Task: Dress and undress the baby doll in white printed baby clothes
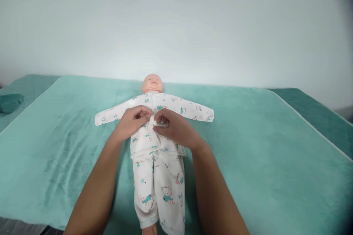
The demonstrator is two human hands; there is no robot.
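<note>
A baby doll (pixel 152 83) lies on its back, arms spread wide, its head toward the wall. It wears a white printed jacket (pixel 143 140) and matching trousers (pixel 168 180); one foot shows at the bottom. My left hand (pixel 135 120) pinches one edge of the jacket's front opening at the chest. Close beside it, my right hand (pixel 173 124) has its fingers closed on the other front edge, with some cloth folded up under them. A pale button (pixel 151 126) shows between the hands. My fingertips partly hide the opening.
A green cloth (pixel 248 154) covers the bed under the doll, wrinkled on the left. Darker green covering (pixel 314 117) shows at the far right. A white wall (pixel 176 33) rises behind the bed. Dark flooring (pixel 19 226) shows at the lower left.
</note>
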